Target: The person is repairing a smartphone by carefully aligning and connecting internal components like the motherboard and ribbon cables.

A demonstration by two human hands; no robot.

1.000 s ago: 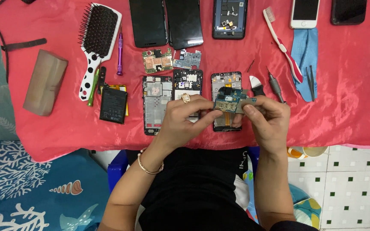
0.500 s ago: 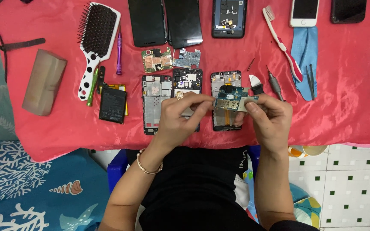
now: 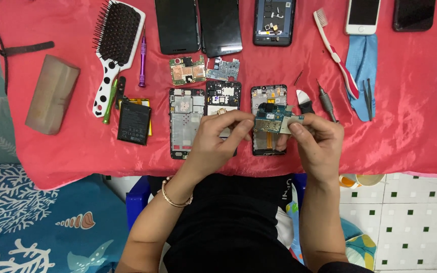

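- A small blue-green phone circuit board (image 3: 274, 120) with metal shields is held up between both hands, just above an opened phone frame (image 3: 268, 121) with a dark inner tray that lies on the red satin cloth (image 3: 410, 116) covering the desk.
- The left hand (image 3: 218, 139) pinches the board's left edge with thumb and fingertips closed on it; a thin gold bangle (image 3: 174, 194) circles that wrist.
- The right hand (image 3: 317, 144) grips the board's right end, thumb on top, fingers curled under; the two hands sit close together, joined only by the board.
- Just left of the hands lie two more stripped phone frames, a silver-grey one (image 3: 185, 121) and a black one (image 3: 222, 98) partly hidden by the left hand.
- Above these rest two loose circuit boards, a green one with copper shields (image 3: 187, 70) and a smaller blue-grey one (image 3: 223, 69).
- Right of the held board lie a white-and-black plastic pry tool (image 3: 304, 101) and a slim grey screwdriver (image 3: 326, 102).
- Further right are a red-and-white toothbrush (image 3: 336, 53), a blue cloth (image 3: 362, 65) and dark tweezers (image 3: 368, 98).
- To the left lie a black flat battery (image 3: 133, 121), a purple screwdriver (image 3: 142, 63), a white hairbrush with black dots (image 3: 115, 48) and a tan oblong pouch (image 3: 51, 93).
- Along the far edge stand two black phones face-down (image 3: 198, 25), a blue opened phone back (image 3: 274, 21), a white phone (image 3: 363, 15) and a black phone (image 3: 413, 14).
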